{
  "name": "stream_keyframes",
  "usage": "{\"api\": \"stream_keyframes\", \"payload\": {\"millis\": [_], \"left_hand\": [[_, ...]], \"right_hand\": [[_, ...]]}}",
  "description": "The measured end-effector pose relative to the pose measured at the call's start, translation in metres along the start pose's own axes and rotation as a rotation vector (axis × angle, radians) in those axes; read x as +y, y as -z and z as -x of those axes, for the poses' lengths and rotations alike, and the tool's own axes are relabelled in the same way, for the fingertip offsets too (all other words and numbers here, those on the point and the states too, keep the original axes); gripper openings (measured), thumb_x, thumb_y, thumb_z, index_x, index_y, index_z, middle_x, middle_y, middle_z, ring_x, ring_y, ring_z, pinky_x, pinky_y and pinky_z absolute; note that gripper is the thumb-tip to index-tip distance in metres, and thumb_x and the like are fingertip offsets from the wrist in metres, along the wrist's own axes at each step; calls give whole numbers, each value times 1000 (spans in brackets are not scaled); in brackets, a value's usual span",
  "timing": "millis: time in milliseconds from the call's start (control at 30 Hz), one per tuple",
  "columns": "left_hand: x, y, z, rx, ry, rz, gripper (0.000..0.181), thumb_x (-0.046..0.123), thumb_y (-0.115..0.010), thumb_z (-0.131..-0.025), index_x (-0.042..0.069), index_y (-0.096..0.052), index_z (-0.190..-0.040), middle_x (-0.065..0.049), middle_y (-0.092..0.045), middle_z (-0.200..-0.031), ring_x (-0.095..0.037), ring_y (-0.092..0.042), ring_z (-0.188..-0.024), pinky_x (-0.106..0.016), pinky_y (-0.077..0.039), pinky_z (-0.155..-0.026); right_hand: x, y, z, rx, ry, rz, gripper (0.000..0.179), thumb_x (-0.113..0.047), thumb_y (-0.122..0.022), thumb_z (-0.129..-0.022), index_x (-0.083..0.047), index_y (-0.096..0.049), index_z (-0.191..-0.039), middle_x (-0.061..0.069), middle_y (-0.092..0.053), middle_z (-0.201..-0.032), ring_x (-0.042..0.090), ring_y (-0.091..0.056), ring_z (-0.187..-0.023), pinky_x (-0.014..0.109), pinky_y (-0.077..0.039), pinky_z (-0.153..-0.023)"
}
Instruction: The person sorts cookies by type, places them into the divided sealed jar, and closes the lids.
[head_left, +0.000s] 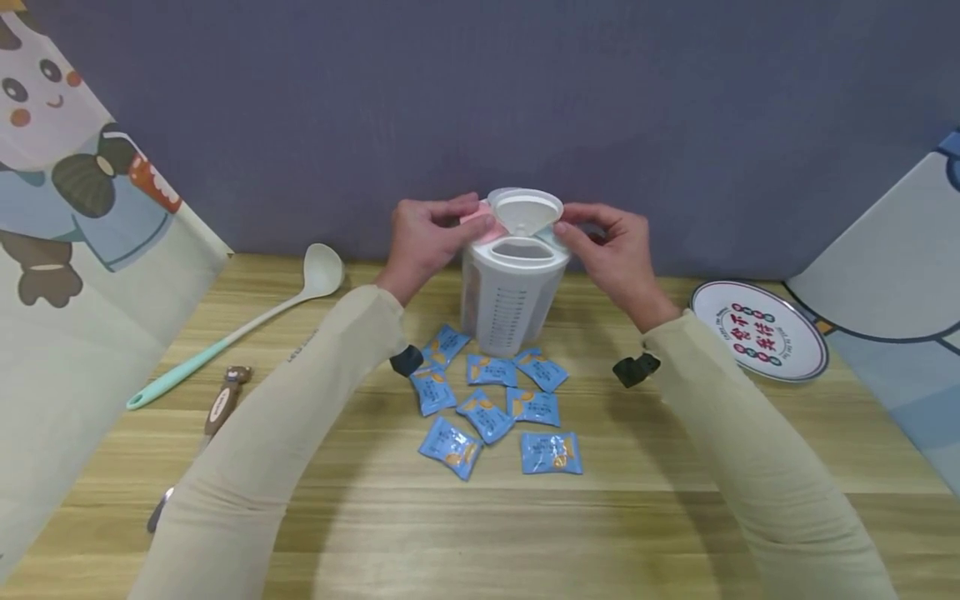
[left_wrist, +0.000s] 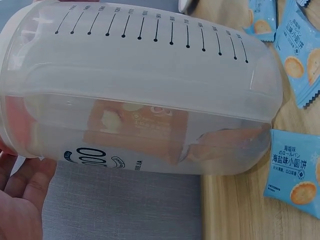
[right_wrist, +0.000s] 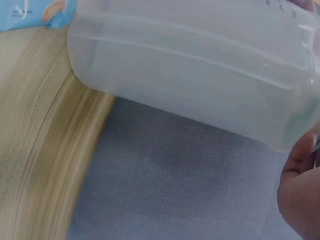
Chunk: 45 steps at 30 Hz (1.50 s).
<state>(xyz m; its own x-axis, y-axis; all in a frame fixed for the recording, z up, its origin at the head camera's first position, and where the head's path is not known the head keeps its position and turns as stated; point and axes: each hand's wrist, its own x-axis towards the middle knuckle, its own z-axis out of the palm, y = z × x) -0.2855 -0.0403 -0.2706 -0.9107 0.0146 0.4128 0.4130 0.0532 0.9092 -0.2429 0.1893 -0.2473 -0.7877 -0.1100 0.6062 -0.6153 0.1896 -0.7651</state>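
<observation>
A translucent canister (head_left: 504, 304) with measuring marks stands upright at the back of the table. Its white lid (head_left: 517, 252) has a pink part, a pale blue part and a white flap (head_left: 527, 210) that stands raised. My left hand (head_left: 431, 237) grips the lid at the pink side, thumb on top. On the opposite side, my right hand (head_left: 611, 246) pinches the lid by the pale blue part. Orange snack packets (left_wrist: 135, 127) show through the wall in the left wrist view. Several blue cracker packets (head_left: 486, 415) lie in front of the canister.
A white ladle (head_left: 322, 271) with a mint handle lies at the left, near a brown-handled utensil (head_left: 222, 404) partly covered by my left sleeve. At the right back is a white plate (head_left: 759, 331) with red lettering. A grey-blue wall (head_left: 480, 100) rises behind the table.
</observation>
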Motion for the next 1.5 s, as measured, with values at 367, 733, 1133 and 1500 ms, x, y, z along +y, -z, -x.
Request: {"api": "stream_keyframes", "payload": {"millis": [367, 733, 1133, 1500], "left_hand": [[19, 3, 9, -25, 32, -32, 32, 13, -84, -72, -4, -72, -97, -12, -69, -104, -20, -65, -98, -24, -52, -82], [2, 5, -1, -23, 13, -47, 33, 19, -86, -70, 2, -74, -95, -9, -69, -103, -13, -66, -96, -23, -52, -81], [15, 5, 5, -18, 26, -22, 33, 14, -85, -71, -3, -72, -96, -12, -69, -104, -17, -66, -98, -25, -52, -82], [-1, 4, -2, -9, 17, -6, 33, 14, -86, -70, -3, -73, -96, -11, -69, -103, -17, -66, -97, -24, -52, -82]], "right_hand": [[25, 27, 13, 34, 159, -31, 20, 15, -69, -77, 15, -65, -96, 16, -63, -95, 21, -60, -86, 24, -52, -72], [40, 36, 58, -223, -183, 209, 15, 7, -68, -83, 15, -65, -95, 15, -66, -87, 12, -60, -74, 18, -51, -62], [96, 36, 79, -606, -225, 131, 19, 1, -74, -81, 8, -70, -97, 16, -69, -92, 23, -63, -76, 29, -54, -61], [110, 32, 85, -723, -275, 116, 26, 0, -75, -79, 7, -69, -103, 16, -70, -96, 25, -67, -85, 32, -55, -73]]}}
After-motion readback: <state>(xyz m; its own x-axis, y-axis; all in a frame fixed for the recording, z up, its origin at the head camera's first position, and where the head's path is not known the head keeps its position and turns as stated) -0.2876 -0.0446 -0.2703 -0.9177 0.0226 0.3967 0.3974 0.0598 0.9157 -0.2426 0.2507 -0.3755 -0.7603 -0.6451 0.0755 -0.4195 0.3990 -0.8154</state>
